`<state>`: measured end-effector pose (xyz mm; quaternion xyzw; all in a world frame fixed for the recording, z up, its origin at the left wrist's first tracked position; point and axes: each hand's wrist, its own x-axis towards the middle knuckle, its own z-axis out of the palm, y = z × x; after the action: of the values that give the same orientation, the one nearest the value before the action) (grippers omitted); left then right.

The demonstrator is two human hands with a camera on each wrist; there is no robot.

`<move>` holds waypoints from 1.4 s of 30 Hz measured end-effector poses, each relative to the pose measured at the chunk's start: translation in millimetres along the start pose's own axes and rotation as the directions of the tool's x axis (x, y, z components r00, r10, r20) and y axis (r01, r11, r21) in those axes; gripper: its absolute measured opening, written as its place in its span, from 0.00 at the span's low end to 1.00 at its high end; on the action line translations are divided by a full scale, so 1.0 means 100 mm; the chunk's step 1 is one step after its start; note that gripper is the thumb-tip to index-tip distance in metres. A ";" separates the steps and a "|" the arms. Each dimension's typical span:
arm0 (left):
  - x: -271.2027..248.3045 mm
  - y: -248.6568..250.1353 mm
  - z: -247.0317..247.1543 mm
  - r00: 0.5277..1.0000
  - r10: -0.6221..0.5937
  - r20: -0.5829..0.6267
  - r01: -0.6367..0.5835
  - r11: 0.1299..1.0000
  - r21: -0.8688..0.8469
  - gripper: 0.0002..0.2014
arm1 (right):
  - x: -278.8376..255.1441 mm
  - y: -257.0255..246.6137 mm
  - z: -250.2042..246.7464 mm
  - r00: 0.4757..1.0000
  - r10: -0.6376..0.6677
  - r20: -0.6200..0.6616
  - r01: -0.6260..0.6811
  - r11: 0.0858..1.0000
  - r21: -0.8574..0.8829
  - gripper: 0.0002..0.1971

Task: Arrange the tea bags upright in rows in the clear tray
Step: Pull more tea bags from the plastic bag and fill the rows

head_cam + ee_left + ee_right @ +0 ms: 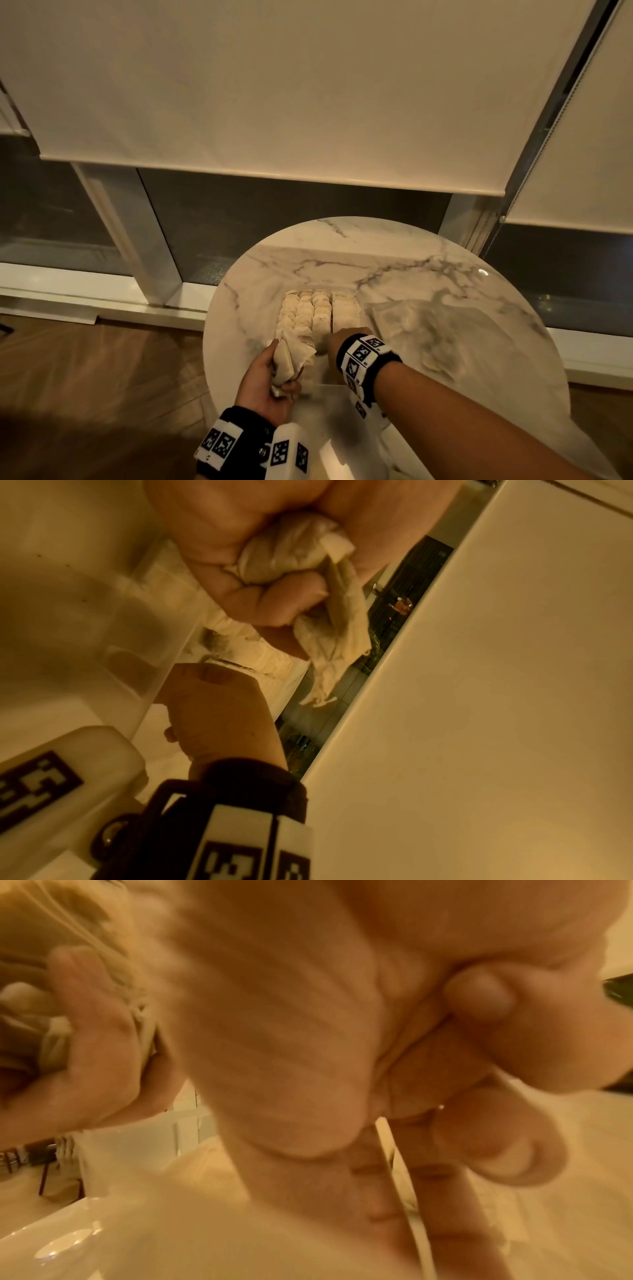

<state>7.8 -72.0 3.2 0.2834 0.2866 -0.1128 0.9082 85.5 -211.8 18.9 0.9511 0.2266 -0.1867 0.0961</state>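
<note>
Now I'm seeing the marble table carrying the clear tray of upright tea bags; my left hand is clutching a bunch of bags beside it, while my right hand is reaching in, grip unclear.

**Tea bags standing in rows, a few still in the fist**

Pale cream paper tea bags stand upright in four close rows inside the clear plastic tray (its walls barely visible). A crumpled bunch of cream tea bags sits gripped at the tray's near left corner.
</note>
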 end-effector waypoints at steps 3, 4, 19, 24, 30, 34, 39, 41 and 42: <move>0.00 0.00 -0.01 1.000 0.001 -0.006 -0.001 1.000 -0.008 0.12 | 0.00 0.01 -0.06 1.000 0.008 0.016 -0.010 0.995 0.096 0.19; 0.00 0.00 -0.01 1.000 0.001 -0.008 -0.001 1.000 -0.009 0.12 | -0.01 0.01 -0.10 0.999 0.028 0.042 -0.033 0.991 0.126 0.19; 0.09 0.02 -0.07 1.000 -0.007 -0.008 0.007 1.000 -0.004 0.12 | -0.53 0.42 -0.03 0.987 0.156 0.033 0.014 -0.292 0.956 0.16; 0.09 0.05 -0.09 1.000 -0.007 -0.016 0.007 1.000 0.007 0.15 | -0.70 0.52 0.10 0.983 0.183 0.022 0.049 -0.371 0.927 0.16; 0.02 0.07 -0.03 1.000 0.015 -0.025 -0.015 1.000 0.019 0.14 | -0.63 0.55 0.25 0.876 0.456 -0.154 0.246 -0.149 0.958 0.03; 0.00 0.07 -0.02 0.999 0.028 -0.044 -0.027 0.999 0.029 0.13 | -0.51 0.57 0.34 0.837 0.489 -0.247 0.278 0.008 0.960 0.10; 0.03 0.06 -0.05 0.999 0.025 -0.027 -0.024 0.999 0.030 0.14 | -0.33 0.51 0.39 0.854 0.453 -0.254 0.210 0.146 0.967 0.12; 0.03 0.07 -0.06 1.000 0.023 -0.019 -0.023 0.999 0.023 0.14 | -0.24 0.47 0.38 0.863 0.434 -0.259 0.168 0.237 0.957 0.08; 0.03 0.08 -0.06 0.999 0.029 -0.021 -0.028 0.999 0.022 0.13 | -0.20 0.44 0.37 0.872 0.417 -0.256 0.144 0.280 0.949 0.07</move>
<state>10.4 -62.2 1.3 0.2988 0.2911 -0.0998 0.9033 78.3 -267.9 -2.4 0.8483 0.0004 -0.0437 -0.5278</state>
